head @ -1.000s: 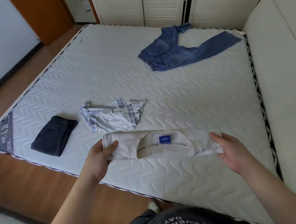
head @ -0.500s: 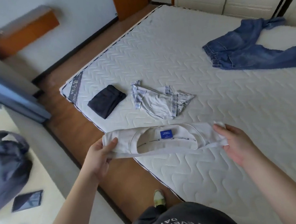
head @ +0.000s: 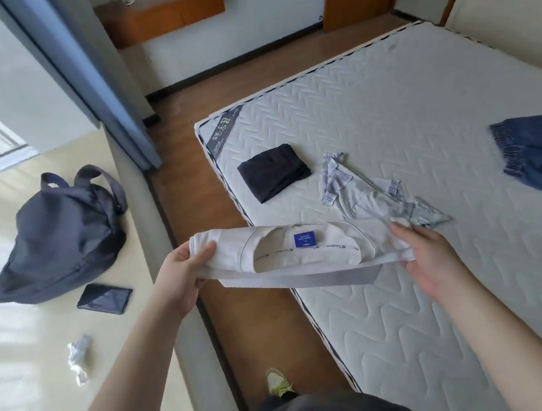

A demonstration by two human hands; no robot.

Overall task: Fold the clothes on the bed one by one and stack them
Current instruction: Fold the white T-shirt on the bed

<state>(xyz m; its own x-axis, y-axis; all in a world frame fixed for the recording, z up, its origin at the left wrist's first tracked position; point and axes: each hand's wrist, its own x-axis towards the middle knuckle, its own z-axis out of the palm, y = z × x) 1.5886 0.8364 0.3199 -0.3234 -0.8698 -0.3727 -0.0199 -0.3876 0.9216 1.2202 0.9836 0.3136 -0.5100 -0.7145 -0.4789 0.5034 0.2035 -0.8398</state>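
Far to the left of your hands, on the pale ledge (head: 27, 366), lay a dark backpack (head: 56, 233), its zip apparently closed so that its contents could not be told, with a dark flat case (head: 104, 299) beside it and a crumpled scrap (head: 78, 355) nearer you.

Your left hand (head: 180, 276) gripped the left end of the folded white shirt (head: 298, 248), thumb on top and fingers curled beneath.

The shirt hung between your hands, clear of the bed (head: 423, 194), over the bed's near edge and the floor. Its long axis ran left to right, from one hand to the other, collar and blue label upward.

Beyond the shirt, ahead of your left hand, a folded dark garment (head: 274, 173) lay flat on the bed near its corner; judged from the task, this was the stack to receive the shirt. Your left hand was the nearer to it.

Ahead of your right hand lay an unfolded plaid garment (head: 374, 195), just beyond the shirt's right end.

Your right hand (head: 427, 258) held the shirt's right end, palm up, fingers curled under the cloth.

Far to the right, the jeans (head: 532, 155) lay unfolded, well apart.
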